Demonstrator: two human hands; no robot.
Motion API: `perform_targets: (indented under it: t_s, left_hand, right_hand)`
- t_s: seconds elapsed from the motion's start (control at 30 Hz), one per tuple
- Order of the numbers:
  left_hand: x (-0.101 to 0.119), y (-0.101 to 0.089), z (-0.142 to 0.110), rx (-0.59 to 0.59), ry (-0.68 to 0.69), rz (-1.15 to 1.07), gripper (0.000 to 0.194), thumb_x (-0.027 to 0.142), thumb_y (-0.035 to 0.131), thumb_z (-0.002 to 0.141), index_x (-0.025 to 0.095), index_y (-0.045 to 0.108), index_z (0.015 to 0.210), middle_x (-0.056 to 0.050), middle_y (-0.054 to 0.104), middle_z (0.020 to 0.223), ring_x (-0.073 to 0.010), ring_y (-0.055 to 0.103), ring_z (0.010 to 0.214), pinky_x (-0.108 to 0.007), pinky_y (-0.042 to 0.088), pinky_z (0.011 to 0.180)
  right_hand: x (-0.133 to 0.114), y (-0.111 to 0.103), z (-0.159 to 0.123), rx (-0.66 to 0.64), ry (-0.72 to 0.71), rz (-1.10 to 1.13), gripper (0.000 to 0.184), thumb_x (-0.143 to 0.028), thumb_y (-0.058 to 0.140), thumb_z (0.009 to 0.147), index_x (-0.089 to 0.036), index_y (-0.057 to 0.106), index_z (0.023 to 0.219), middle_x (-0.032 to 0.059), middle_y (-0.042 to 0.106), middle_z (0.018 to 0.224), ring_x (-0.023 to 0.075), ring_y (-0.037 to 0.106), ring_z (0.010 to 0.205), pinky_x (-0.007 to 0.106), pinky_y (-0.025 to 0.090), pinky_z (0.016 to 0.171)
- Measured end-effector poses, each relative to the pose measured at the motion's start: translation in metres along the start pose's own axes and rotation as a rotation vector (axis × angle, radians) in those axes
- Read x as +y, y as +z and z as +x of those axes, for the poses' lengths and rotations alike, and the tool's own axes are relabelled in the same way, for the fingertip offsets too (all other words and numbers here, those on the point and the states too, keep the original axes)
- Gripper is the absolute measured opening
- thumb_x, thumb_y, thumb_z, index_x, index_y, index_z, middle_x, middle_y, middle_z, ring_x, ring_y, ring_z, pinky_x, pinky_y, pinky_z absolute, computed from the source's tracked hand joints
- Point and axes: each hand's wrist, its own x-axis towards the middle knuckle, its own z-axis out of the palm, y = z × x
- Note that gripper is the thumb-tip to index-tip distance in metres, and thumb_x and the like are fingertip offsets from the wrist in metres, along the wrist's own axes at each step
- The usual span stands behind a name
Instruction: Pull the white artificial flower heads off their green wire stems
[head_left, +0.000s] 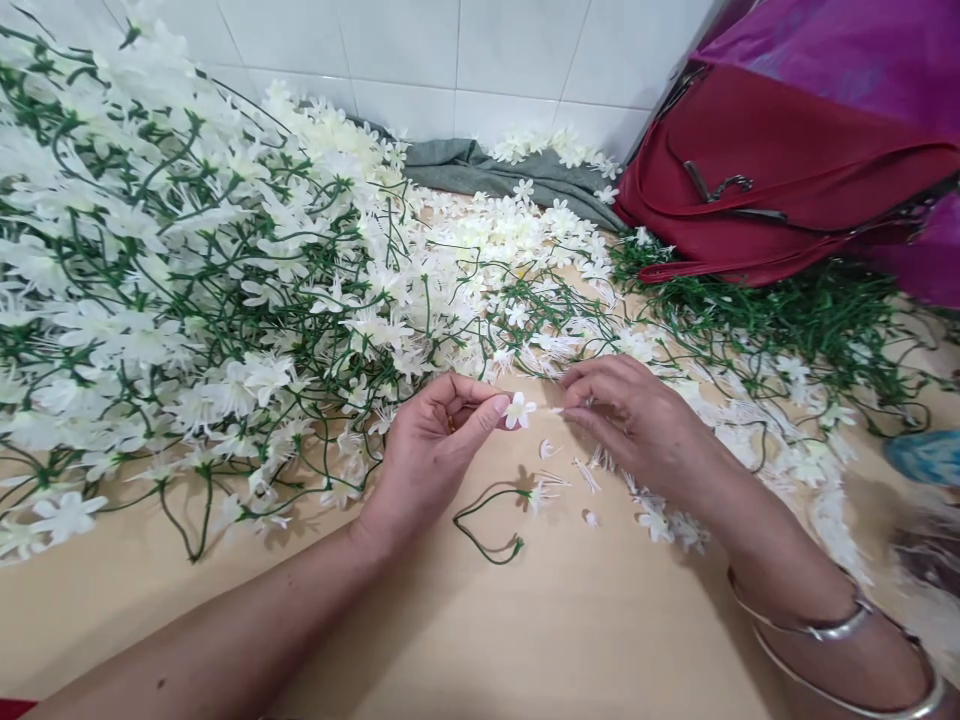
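Observation:
Between thumb and forefinger, my left hand [435,435] pinches a small white artificial flower [519,410], its petals facing up. Just to the right, my right hand [645,415] is closed in a pinch, with a tiny white stamen piece [556,410] at its fingertips; its other end is too fine to make out. Below both hands lies a green plastic stem [469,510] with a white bloom at one end. Loose white stamens [587,475] and a small petal [547,450] are scattered on the tabletop [465,640] nearby.
A tall heap of white flowers on green stems [225,270] fills the left. Loose blossoms [495,235] spread toward the tiled wall [510,50] and a grey cloth [465,170]. Green stems [795,310] lie below a red bag [750,170] at right.

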Motion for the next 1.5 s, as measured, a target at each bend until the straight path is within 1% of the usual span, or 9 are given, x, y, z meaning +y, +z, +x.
perform_targets:
  t_s: [0.2,0.47,0.63,0.77,0.87,0.97,1.17,1.37,1.5]
  left_hand:
    - [-0.002,0.001,-0.002,0.006,-0.02,-0.005,0.015,0.029,0.077,0.087,0.016,0.07,0.084,-0.001,0.073,0.08,-0.0094,0.065,0.072,-0.02,0.052,0.07]
    - [-0.004,0.002,-0.002,-0.008,0.031,0.106,0.011,0.028,0.076,0.087,0.018,0.072,0.083,-0.004,0.075,0.084,-0.0132,0.065,0.076,-0.024,0.052,0.071]
    - [-0.009,0.001,-0.004,-0.089,0.078,0.13,0.007,0.026,0.077,0.088,0.021,0.075,0.085,-0.006,0.077,0.096,-0.0179,0.07,0.092,-0.031,0.056,0.086]
    - [-0.01,-0.001,-0.004,-0.112,0.123,0.219,0.006,0.028,0.078,0.088,0.023,0.078,0.085,-0.007,0.077,0.106,-0.0209,0.071,0.103,-0.035,0.056,0.097]
    - [-0.007,-0.001,-0.003,-0.124,0.134,0.231,0.004,0.026,0.077,0.088,0.023,0.079,0.084,-0.006,0.078,0.104,-0.0208,0.071,0.105,-0.035,0.054,0.1]
    - [-0.003,0.0,-0.003,-0.155,0.078,0.179,0.006,0.026,0.075,0.089,0.022,0.078,0.086,-0.004,0.078,0.094,-0.0182,0.071,0.091,-0.031,0.057,0.088]
    - [-0.002,-0.001,-0.005,-0.2,0.071,0.188,0.01,0.029,0.07,0.094,0.021,0.074,0.089,-0.003,0.076,0.09,-0.0167,0.069,0.086,-0.029,0.054,0.082]
    - [-0.013,-0.003,-0.009,-0.181,0.185,0.361,0.011,0.032,0.062,0.1,0.023,0.069,0.099,-0.003,0.073,0.093,-0.0155,0.066,0.084,-0.028,0.052,0.079]
    - [-0.011,0.0,-0.009,-0.12,0.216,0.285,0.008,0.03,0.066,0.098,0.023,0.07,0.097,-0.006,0.074,0.107,-0.0181,0.069,0.101,-0.032,0.053,0.095]
  right_hand:
    - [-0.031,0.014,0.0,0.236,0.082,0.316,0.011,-0.015,0.068,0.093,-0.026,0.068,0.092,0.0009,0.073,0.097,0.0183,0.068,0.094,0.034,0.051,0.086]
    - [-0.052,0.028,-0.002,0.227,0.366,0.446,0.009,-0.016,0.068,0.087,-0.024,0.069,0.082,-0.0012,0.07,0.08,0.0155,0.064,0.076,0.03,0.05,0.072]
    - [-0.06,0.032,0.002,0.213,0.5,0.611,0.012,-0.025,0.074,0.083,-0.022,0.065,0.076,-0.0006,0.065,0.072,0.0135,0.057,0.064,0.026,0.045,0.056]
    - [-0.061,0.034,0.004,0.249,0.492,0.706,0.013,-0.025,0.075,0.083,-0.022,0.064,0.079,-0.0008,0.063,0.072,0.0134,0.057,0.066,0.026,0.047,0.059]
    - [-0.059,0.034,0.003,0.277,0.448,0.741,0.02,-0.022,0.075,0.085,-0.024,0.067,0.103,-0.003,0.061,0.073,0.0135,0.058,0.068,0.026,0.049,0.063]
    - [-0.056,0.034,0.0,0.249,0.41,0.715,0.032,-0.022,0.072,0.09,-0.027,0.068,0.121,-0.0027,0.062,0.078,0.0138,0.06,0.072,0.028,0.051,0.069]
    - [-0.048,0.035,-0.004,0.27,0.289,0.539,0.026,-0.022,0.071,0.093,-0.033,0.077,0.115,0.0006,0.069,0.093,0.0174,0.066,0.091,0.034,0.053,0.088]
    - [-0.045,0.032,-0.002,0.277,0.34,0.509,0.003,-0.026,0.072,0.092,-0.025,0.075,0.09,0.0023,0.073,0.087,0.0195,0.068,0.084,0.035,0.055,0.081]
    - [-0.049,0.031,-0.001,0.293,0.432,0.603,0.007,-0.03,0.075,0.09,-0.024,0.073,0.088,0.0022,0.074,0.085,0.0186,0.067,0.081,0.032,0.053,0.074]
